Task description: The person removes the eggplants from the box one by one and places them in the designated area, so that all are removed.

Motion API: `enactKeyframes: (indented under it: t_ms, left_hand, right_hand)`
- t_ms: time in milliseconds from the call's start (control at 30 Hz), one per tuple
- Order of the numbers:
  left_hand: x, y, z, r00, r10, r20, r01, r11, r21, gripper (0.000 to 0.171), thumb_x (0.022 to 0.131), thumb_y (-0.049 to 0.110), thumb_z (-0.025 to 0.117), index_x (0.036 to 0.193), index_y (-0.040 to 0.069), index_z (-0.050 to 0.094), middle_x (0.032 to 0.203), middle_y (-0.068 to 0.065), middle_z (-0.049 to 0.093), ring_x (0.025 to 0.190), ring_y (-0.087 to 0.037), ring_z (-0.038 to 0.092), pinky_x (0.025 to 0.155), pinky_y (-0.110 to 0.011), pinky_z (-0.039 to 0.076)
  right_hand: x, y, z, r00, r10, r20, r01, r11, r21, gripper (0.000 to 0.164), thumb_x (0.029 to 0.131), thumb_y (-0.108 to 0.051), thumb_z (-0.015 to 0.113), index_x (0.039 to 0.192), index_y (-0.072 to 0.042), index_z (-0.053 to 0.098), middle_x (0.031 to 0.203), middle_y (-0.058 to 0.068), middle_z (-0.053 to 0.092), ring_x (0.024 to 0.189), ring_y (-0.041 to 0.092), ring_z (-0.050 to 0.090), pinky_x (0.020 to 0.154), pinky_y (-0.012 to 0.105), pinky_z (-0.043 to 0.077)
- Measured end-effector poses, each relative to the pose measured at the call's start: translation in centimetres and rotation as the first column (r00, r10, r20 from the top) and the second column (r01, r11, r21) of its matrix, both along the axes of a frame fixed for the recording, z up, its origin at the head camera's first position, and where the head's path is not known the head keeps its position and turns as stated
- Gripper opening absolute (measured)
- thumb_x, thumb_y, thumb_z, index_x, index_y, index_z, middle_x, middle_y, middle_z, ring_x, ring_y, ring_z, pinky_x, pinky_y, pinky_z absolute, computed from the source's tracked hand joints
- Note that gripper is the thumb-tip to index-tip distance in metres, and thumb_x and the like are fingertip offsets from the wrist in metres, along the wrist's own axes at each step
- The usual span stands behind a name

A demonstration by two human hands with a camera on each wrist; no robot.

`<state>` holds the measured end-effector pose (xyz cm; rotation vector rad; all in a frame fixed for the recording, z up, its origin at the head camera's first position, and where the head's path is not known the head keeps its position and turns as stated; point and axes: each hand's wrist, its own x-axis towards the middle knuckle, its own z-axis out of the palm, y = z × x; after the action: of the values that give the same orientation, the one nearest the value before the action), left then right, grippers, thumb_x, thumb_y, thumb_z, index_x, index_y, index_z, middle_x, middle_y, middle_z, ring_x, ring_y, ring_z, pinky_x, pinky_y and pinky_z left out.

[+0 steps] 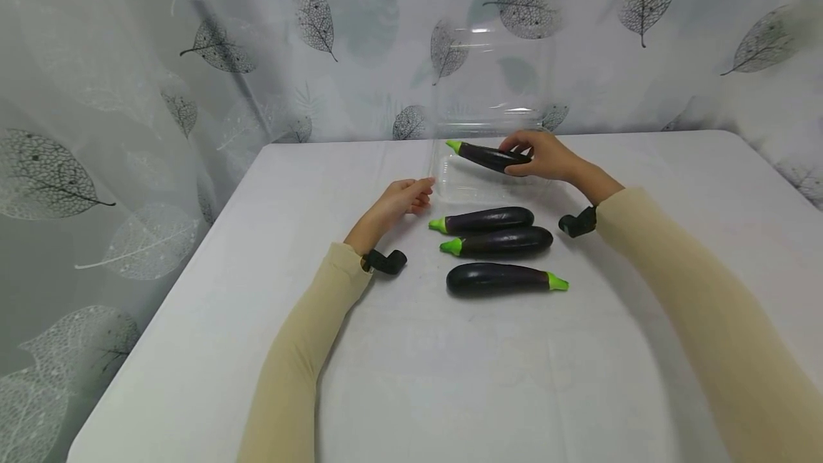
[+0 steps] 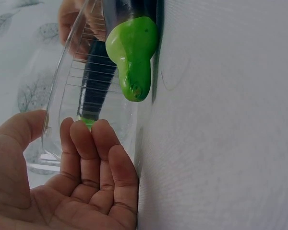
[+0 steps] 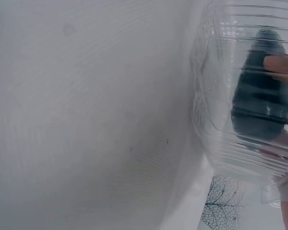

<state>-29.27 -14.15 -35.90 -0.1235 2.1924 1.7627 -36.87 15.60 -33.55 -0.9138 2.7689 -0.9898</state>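
My right hand (image 1: pixel 540 154) grips a dark purple eggplant (image 1: pixel 479 155) with a green stem, over the clear plastic container (image 1: pixel 469 188). In the right wrist view that eggplant (image 3: pixel 261 91) shows through the ribbed container wall, stem end hidden. At the container's left side is my left hand (image 1: pixel 406 198). Its thumb (image 2: pixel 31 125) meets the rim in the left wrist view, and its loosely bent fingers (image 2: pixel 89 153) stand at the wall. In front of the container lie three more eggplants: a back one (image 1: pixel 491 219), a middle one (image 1: pixel 508 241) and a front one (image 1: pixel 495 279).
The container's clear lid (image 1: pixel 498 81) stands raised at the back, before a leaf-patterned curtain (image 1: pixel 366 34). A white cloth covers the table (image 1: pixel 411 377). The front eggplant's stem points right; the other two point left.
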Motion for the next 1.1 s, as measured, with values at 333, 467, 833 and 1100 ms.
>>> enactKeyframes:
  t_ms: [333,467,833,1100]
  left_hand:
    - [-0.1,0.0,-0.2,1.000,0.002,-0.005,-0.002,1.000,0.012,0.040,0.098,0.037,0.059,0.109,-0.001,0.061,0.087,-0.001,0.057,0.080,-0.011,0.057,0.068,-0.019,0.049]
    - [0.0,-0.1,-0.2,1.000,0.002,-0.007,-0.002,1.000,0.015,0.041,0.098,0.037,0.058,0.110,-0.002,0.060,0.088,-0.002,0.057,0.081,-0.012,0.057,0.070,-0.020,0.048]
    - [0.0,-0.1,-0.2,1.000,0.001,-0.015,0.000,0.999,0.038,0.040,0.098,0.035,0.058,0.109,-0.003,0.060,0.085,-0.001,0.056,0.079,-0.011,0.057,0.069,-0.020,0.049]
    - [0.1,-0.1,-0.2,1.000,-0.005,-0.029,0.007,0.999,0.050,0.038,0.098,0.034,0.058,0.107,-0.003,0.060,0.083,-0.001,0.056,0.077,-0.011,0.058,0.069,-0.021,0.049]
  right_hand:
    - [0.1,0.0,-0.1,1.000,0.003,-0.015,-0.003,1.000,-0.031,0.042,0.083,-0.007,0.076,0.121,0.003,0.060,0.122,0.022,0.060,0.112,0.037,0.056,0.091,0.051,0.045]
    - [0.3,0.0,-0.1,1.000,0.015,-0.019,-0.016,0.999,-0.045,0.043,0.083,-0.007,0.076,0.122,0.003,0.060,0.123,0.022,0.060,0.112,0.037,0.057,0.091,0.050,0.045]
    - [0.8,0.2,-0.2,0.999,0.032,-0.044,-0.035,0.996,-0.076,0.043,0.083,-0.007,0.077,0.121,0.002,0.060,0.122,0.021,0.060,0.111,0.036,0.057,0.090,0.049,0.046]
    - [1.4,0.4,-0.1,0.998,0.034,-0.057,-0.040,0.994,-0.106,0.043,0.083,-0.007,0.077,0.121,0.001,0.061,0.123,0.019,0.060,0.110,0.033,0.058,0.090,0.046,0.047]
